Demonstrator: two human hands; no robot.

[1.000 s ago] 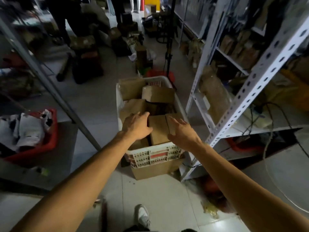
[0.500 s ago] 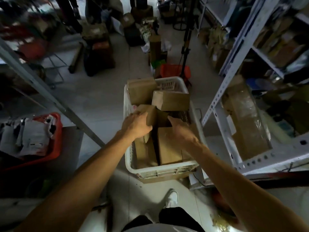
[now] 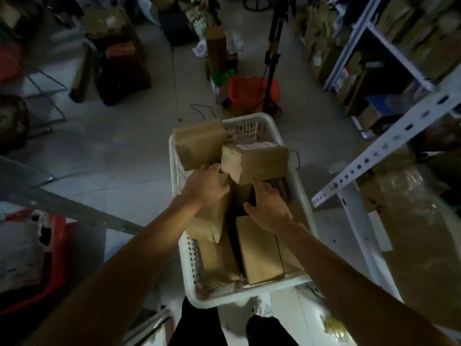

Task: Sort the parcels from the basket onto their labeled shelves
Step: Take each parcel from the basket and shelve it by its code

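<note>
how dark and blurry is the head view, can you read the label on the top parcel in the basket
Head view: dim and underexposed, floor brightest; edges smeared by motion blur, shelf uprights bowed by the wide lens; the white basket and both hands, left hand and right hand, fairly sharp; the pale label on the top parcel shows but its print is too soft to read.

I can read no text anywhere: the pale label (image 3: 254, 146) atop the brown parcel (image 3: 259, 163) at the white basket's (image 3: 303, 196) far end is blurred
</note>
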